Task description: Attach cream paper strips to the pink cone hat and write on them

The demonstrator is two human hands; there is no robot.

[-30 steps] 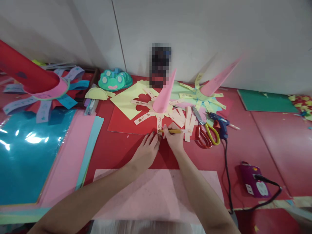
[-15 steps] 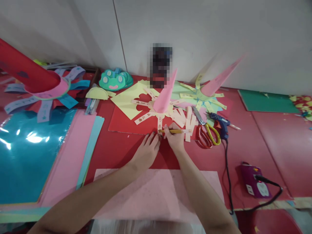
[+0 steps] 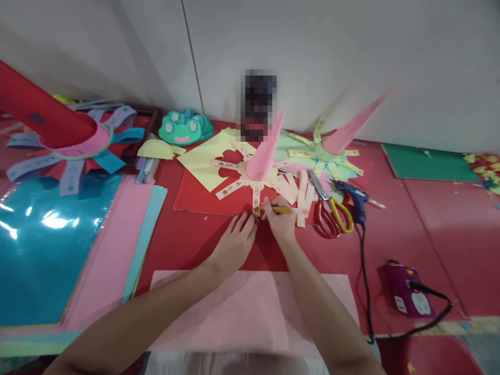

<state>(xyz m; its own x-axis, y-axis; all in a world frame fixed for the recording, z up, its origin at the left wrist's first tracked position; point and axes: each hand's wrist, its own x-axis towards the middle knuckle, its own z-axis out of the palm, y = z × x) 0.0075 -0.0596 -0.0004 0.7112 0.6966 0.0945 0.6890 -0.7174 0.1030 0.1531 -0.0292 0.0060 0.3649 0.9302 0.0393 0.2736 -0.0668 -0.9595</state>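
Observation:
My right hand [image 3: 280,221] is closed around a yellow pen [image 3: 283,210], its tip at a small brown star on a paper strip [image 3: 256,200] marked with letters. That strip hangs from the scalloped base of a pink paper cone [image 3: 261,159], which stands upright with other lettered strips fanned around it. My left hand [image 3: 239,234] lies flat with fingers outstretched, its fingertips beside the strip's lower end. Beneath the cone are a red sheet [image 3: 195,195] and a pale yellow sheet [image 3: 199,161] with a cut-out. Loose cream strips [image 3: 303,195] lie right of the pen.
To the right are scissors [image 3: 330,208], a blue glue gun [image 3: 353,198] and its cord running to a purple box [image 3: 410,291]. A second pink cone [image 3: 351,127] stands behind. Left are coloured sheets [image 3: 113,239], a red cone craft [image 3: 47,117] and green frog cut-outs [image 3: 183,127].
Almost nothing differs. The pen and both hands stay in nearly the same place at the strip, and the star there looks slightly more visible.

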